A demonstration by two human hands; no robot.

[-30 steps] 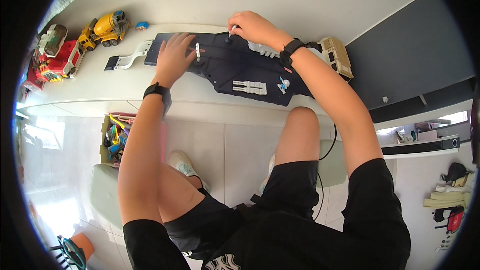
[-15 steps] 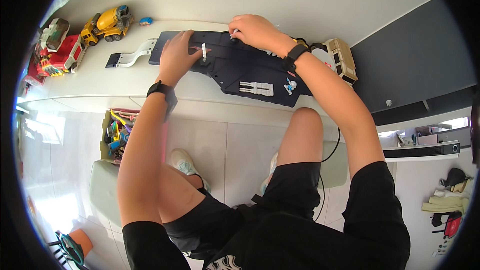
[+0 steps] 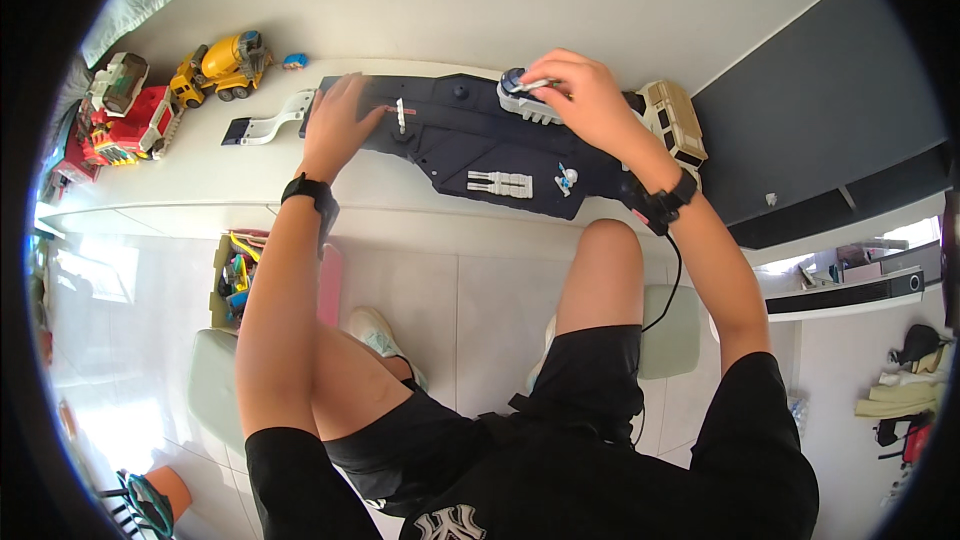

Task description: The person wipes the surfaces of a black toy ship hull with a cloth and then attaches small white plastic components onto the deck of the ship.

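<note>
A long dark navy toy ship deck (image 3: 440, 152), like an aircraft carrier, lies across the white ledge. My left hand (image 3: 338, 125) is at its left end, fingers apart and slightly blurred, the thumb close to an upright white piece (image 3: 401, 116). Above the white tower (image 3: 532, 108) at the deck's far edge, my right hand (image 3: 578, 88) is closed in a pinch on a small grey-white piece (image 3: 541, 85); its exact kind is unclear. Left of the tower is a dark round knob (image 3: 461, 93). A slotted white part (image 3: 500, 184) and a small blue-and-white toy (image 3: 567, 180) sit nearer me.
A white ramp-like strip (image 3: 270, 127) extends off the deck's left end. Further left stand a yellow mixer truck (image 3: 225, 68) and a red toy truck (image 3: 143, 120). A tan toy vehicle (image 3: 676, 122) is at the right. Below the ledge is a box of toys (image 3: 222, 285).
My right hand has moved right, from beside the dark knob to above the white tower, which now shows. My left hand has shifted slightly left, away from the upright white piece.
</note>
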